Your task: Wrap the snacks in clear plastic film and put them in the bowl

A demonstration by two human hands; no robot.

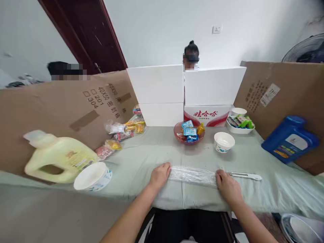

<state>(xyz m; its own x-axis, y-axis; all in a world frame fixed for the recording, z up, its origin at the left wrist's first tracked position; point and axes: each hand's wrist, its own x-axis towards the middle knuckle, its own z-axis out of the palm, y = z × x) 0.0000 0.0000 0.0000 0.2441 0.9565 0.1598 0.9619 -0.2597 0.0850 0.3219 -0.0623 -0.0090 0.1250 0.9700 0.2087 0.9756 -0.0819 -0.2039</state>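
So, you've got both hands down on the desk (141,148), one at each end of a long clear plastic strip (192,175) — looks like crinkled film or a flat bag — lying crosswise near the front edge, right in front of you. Left hand (160,175) rests palm-down w/ fingers together on the strip's left end; right hand (228,186) covers the right end, fingers curled down on it, though whether it's pinching the film or just pressing, can't tell. Holding both ends like that prob. keeps the film flat & taut on the cloth. Just beyond the right hand, touching or nearly so, lies a slim white pen-like tool (245,175), pointing right. Farther back, centre: a red bowl (188,133) of small snack packets, w/ an empty white bowl (224,141) beside it to the right. Another white bowl (92,176) sits near the left front edge, next to a pale yellow jug (58,158) lying on its side. A blue jug (290,138) leans at far right. Cardboard and white foam boxes wall off the back, behind which other people sit.
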